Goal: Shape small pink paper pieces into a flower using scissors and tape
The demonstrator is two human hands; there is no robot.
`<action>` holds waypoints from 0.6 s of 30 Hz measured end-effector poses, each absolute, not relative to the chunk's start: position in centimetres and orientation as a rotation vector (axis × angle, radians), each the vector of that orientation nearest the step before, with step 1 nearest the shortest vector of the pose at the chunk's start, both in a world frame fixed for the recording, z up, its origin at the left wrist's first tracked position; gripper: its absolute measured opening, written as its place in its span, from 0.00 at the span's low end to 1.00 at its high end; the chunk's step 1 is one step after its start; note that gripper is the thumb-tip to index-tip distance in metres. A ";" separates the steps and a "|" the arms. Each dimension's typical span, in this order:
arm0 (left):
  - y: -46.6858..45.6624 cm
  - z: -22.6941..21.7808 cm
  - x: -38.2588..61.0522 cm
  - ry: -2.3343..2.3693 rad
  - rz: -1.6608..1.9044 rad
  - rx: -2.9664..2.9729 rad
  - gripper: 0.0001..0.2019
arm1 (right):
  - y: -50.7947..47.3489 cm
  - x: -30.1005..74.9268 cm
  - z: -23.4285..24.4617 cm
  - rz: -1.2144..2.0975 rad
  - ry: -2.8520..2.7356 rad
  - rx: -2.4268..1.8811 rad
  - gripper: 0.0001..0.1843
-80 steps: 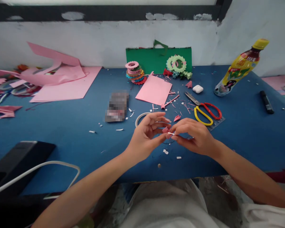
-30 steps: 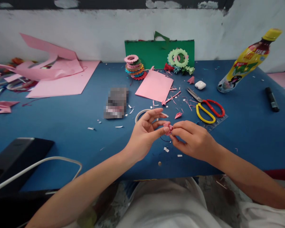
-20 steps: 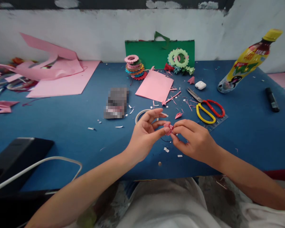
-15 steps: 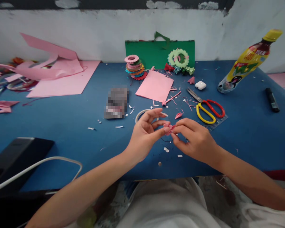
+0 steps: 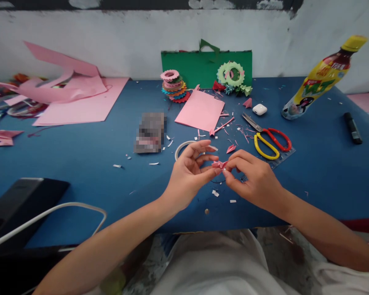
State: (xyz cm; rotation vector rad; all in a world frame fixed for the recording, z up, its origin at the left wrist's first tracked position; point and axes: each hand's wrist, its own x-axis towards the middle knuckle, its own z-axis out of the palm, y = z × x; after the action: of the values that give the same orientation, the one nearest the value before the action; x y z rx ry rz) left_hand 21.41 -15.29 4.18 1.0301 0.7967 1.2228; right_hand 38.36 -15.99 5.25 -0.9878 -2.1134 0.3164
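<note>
Fingers (image 5: 214, 170) of the left hand (image 5: 187, 177): thumb and forefinger pinched one side of a small folded pink paper piece (image 5: 219, 164), the other fingers spread above it. Fingers (image 5: 233, 162) of the right hand (image 5: 256, 182): pressed together on the opposite side of the same piece. The piece was held just above the surface (image 5: 80, 164), near and to the left of the scissors (image 5: 259, 132).

Surface: blue, strewn with white and pink paper scraps, thickest to the left of the scissors.
- White tape ring (image 5: 180, 148): left of the scissors, beyond the left hand.
- Pink sheet (image 5: 199, 110): left of the scissors and farther back.
- White case (image 5: 260, 109): just behind the scissors.
- Yellow-labelled bottle (image 5: 320, 80): behind and right of the scissors.
- Black marker (image 5: 352, 128): well to the right of the scissors.
- Large pink sheets (image 5: 80, 106): far left of the scissors.

Room: a scuffed white wall (image 5: 110, 45) rose behind the surface, and a green card (image 5: 199, 67) leaned against it, behind and left of the scissors.
</note>
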 end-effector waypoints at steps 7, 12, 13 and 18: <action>-15.2 4.1 21.4 0.795 1.217 1.005 0.25 | -16.0 38.5 5.0 0.259 -2.153 -1.026 0.03; -15.3 4.2 21.5 0.802 1.243 0.990 0.24 | -16.0 38.6 5.2 0.292 -2.147 -1.073 0.03; -15.3 4.2 21.5 0.798 1.246 0.989 0.24 | -16.0 38.6 5.2 0.305 -2.145 -1.077 0.03; -15.3 4.1 21.5 0.789 1.250 1.003 0.24 | -16.0 38.5 5.4 0.399 -2.134 -1.113 0.03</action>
State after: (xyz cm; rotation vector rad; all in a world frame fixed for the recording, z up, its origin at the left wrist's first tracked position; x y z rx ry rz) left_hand 21.51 -15.31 4.05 1.0033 0.7891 1.2505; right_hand 38.52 -15.96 5.37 -1.1131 -2.1343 0.3988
